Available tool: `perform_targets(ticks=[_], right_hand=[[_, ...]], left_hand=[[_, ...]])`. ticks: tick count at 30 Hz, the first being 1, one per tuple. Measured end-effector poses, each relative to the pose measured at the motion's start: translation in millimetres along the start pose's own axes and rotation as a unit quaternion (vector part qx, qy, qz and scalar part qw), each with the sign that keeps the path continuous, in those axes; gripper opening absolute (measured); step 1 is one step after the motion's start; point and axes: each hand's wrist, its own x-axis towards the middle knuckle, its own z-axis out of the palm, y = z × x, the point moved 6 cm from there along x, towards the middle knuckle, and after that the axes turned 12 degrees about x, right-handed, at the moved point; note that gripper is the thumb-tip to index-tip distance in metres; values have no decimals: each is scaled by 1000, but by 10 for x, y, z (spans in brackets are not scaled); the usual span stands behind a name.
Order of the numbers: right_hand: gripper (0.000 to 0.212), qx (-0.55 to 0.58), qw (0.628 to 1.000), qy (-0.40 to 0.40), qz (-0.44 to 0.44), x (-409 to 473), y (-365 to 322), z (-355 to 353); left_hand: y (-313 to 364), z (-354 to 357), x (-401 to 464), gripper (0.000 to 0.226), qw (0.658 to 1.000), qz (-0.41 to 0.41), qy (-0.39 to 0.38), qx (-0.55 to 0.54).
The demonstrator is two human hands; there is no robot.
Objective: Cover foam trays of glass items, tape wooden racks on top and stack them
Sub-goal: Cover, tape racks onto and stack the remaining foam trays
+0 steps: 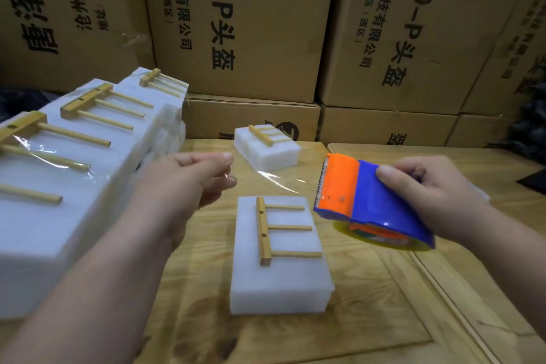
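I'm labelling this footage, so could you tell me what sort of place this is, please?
Probably a warehouse packing station: stacked printed cardboard cartons behind a wooden table, finished foam trays piled left, and the right hand holding a tape dispenser.

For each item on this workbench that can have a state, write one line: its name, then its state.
Near foam block: closed, wooden rack on top, untaped.
Far foam block: rack on top.
Stacked blocks: racks taped on.
Clear tape strip: stretched between hand and dispenser.
Tape dispenser: held by right hand.
Left hand: pinching tape end.
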Motion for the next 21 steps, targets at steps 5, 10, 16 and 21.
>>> perform_targets(ticks=[5,10,16,21], right_hand=[[62,-98,985,-109,86,428,-18,169],[58,-145,955,-200,164,769,12,415],[62,-159,942,-242,171,1016,4,584],[72,-173,931,-271,176,1058,33,692]], left_hand=[[-672,47,124,19,988,-137,-7,-64],[-1079,66,155,12,972,-213,5,-104],[-1290,24,212,10,975,-204,9,-93],[-1487,67,220,15,971,-219,25,-97]])
